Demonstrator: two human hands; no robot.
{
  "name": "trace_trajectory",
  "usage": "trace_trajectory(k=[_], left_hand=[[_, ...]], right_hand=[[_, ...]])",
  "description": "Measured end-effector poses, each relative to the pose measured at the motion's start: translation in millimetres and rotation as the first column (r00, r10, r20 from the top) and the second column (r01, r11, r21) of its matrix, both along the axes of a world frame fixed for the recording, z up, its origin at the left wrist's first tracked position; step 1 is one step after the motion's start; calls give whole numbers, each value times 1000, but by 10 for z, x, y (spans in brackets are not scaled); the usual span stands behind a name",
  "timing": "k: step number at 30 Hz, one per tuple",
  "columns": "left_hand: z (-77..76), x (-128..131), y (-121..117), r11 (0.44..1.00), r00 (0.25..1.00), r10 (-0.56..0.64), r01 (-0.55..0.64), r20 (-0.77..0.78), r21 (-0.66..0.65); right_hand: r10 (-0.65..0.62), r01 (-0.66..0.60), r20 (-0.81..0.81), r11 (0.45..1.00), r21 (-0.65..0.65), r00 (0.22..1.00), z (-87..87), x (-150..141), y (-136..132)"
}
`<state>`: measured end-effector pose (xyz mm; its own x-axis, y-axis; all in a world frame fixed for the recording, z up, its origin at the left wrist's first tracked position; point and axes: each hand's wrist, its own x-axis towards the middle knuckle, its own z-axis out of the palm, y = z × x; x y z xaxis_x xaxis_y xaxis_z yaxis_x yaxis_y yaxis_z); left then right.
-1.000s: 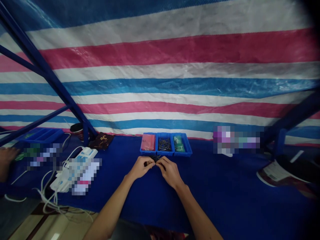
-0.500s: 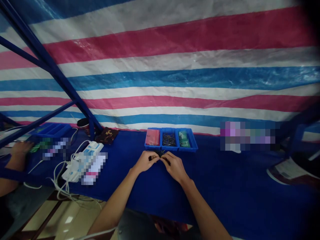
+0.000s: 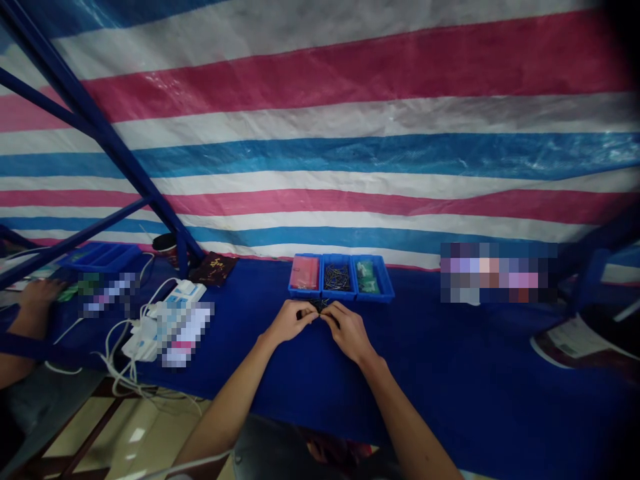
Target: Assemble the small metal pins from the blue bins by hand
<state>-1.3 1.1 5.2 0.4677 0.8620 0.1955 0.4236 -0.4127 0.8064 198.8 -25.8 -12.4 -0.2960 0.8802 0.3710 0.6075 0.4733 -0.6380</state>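
A: Where are your hands?

B: Low centre. Your left hand [image 3: 288,321] and right hand [image 3: 350,331] meet over the tabletop [image 3: 440,387], just in front of three blue bins [image 3: 386,283].

A: State of your grip?

B: Thumbs and forefingers drawn in close on both your hands, the two sets of tips almost touching. Whether they clasp a piece, cannot tell: too small, and your fingers cover the spot.

A: And the pieces about you?

B: A small dark pile [image 3: 320,305] lies at your fingertips, on the side toward the bins. Slim bits, much like the fasteners [image 3: 337,277] heaped in the middle bin. Left bin: pink packet material [image 3: 305,273]. Right bin: green packets [image 3: 367,273], contents unclear.

A: How far along does it look?

B: Partway, in my judgement. The pile suggests some fasteners are already out on the tabletop within your reach. Your fingers look busy with small pieces there, and I can make out no finished one set aside. Left over: all three bins carry stock, so much of it appears unhandled.

A: That hand [image 3: 43,293] at far left?

B: Not yours. Another person's, near a second blue tray [image 3: 123,262].
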Motion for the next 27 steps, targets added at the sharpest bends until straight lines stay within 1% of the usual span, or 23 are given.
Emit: trace_trajectory(k=[6,15,27], left_hand=[[-6,-2,0,1000,1000,11,-11,-2,-8],[-1,-4,6,1000,1000,4,-4,-6,-4],[-19,-5,4,1000,1000,6,-6,-3,-7]], right_hand=[[-6,7,57,1000,-14,998,3,-10,-2],[-18,18,4,1000,-14,1000,36,-7,-15],[-11,11,1,1000,-6,1000,-9,-1,5]])
